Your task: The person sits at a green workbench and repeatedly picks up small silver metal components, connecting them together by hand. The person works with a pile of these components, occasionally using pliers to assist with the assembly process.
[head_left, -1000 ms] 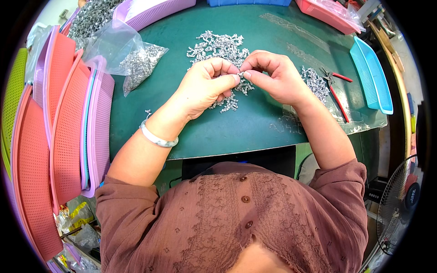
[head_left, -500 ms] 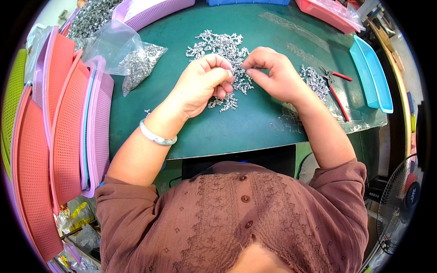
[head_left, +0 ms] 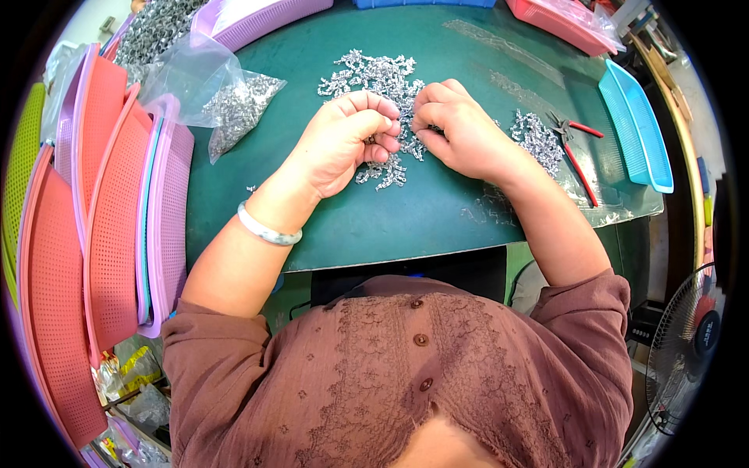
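A loose heap of small silvery metal pieces (head_left: 370, 72) lies on the green table, running down behind my hands. My left hand (head_left: 343, 144), with a pale bangle on its wrist, is over the heap's left side, thumb and fingers curled together. Facing it on the right, my right hand (head_left: 464, 129) is closed with thumb and forefinger near each other. Whatever small thing either hand pinches is hidden by the fingers. A slight gap separates the fingertips. Further right, a smaller heap of similar pieces (head_left: 537, 145) lies beside red-handled pliers (head_left: 580, 173).
A clear plastic bag of metal pieces (head_left: 243, 113) rests left of the heap. Stacked coral and purple baskets (head_left: 117, 218) line the left edge. A light blue basket (head_left: 640, 129) sits at the right, with a black fan (head_left: 679, 351) below. A purple basket (head_left: 265, 22) stands at the back.
My right hand has shifted slightly left and its fingers have curled in more. My left hand has stayed nearly in place, its fingers changing position slightly.
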Demonstrator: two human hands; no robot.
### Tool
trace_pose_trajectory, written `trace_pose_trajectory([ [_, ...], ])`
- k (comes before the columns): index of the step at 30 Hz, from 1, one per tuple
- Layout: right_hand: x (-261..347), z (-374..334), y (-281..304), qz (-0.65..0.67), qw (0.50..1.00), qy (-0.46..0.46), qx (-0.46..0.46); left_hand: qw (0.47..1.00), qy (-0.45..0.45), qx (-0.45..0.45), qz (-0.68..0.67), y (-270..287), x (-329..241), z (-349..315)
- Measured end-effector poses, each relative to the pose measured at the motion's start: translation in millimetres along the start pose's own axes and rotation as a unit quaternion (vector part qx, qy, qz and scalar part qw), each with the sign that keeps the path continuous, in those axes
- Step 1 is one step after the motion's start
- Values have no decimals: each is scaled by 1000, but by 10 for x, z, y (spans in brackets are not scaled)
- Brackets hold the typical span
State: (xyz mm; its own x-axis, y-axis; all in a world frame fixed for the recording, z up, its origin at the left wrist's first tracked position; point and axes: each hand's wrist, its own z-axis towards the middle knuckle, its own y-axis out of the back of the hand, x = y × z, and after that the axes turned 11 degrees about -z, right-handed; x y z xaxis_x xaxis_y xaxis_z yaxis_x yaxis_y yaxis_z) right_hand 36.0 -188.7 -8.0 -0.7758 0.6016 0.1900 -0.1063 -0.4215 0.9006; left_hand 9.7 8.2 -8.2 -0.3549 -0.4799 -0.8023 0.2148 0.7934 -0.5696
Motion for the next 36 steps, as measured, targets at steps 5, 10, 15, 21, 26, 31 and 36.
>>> trace_pose_trajectory([
  [5,5,7,-7,2,1000,8,-4,998,0,-21,60,-35,8,-29],
  [10,10,5,1,0,1000,6,-16,997,-1,-28,76,-50,11,-36],
  [15,41,41,46,17,996,18,-83,996,17,-23,88,-56,16,-33],
  [21,119,54,66,31,990,34,-131,994,47,-7,101,-99,6,-60],
  [26,116,47,69,41,990,27,-129,995,41,3,91,-97,14,-60],
  [31,143,49,75,45,989,32,-135,995,30,-6,99,-102,24,-62],
  [36,100,36,58,112,985,4,-131,995,19,-9,95,-99,17,-58],
])
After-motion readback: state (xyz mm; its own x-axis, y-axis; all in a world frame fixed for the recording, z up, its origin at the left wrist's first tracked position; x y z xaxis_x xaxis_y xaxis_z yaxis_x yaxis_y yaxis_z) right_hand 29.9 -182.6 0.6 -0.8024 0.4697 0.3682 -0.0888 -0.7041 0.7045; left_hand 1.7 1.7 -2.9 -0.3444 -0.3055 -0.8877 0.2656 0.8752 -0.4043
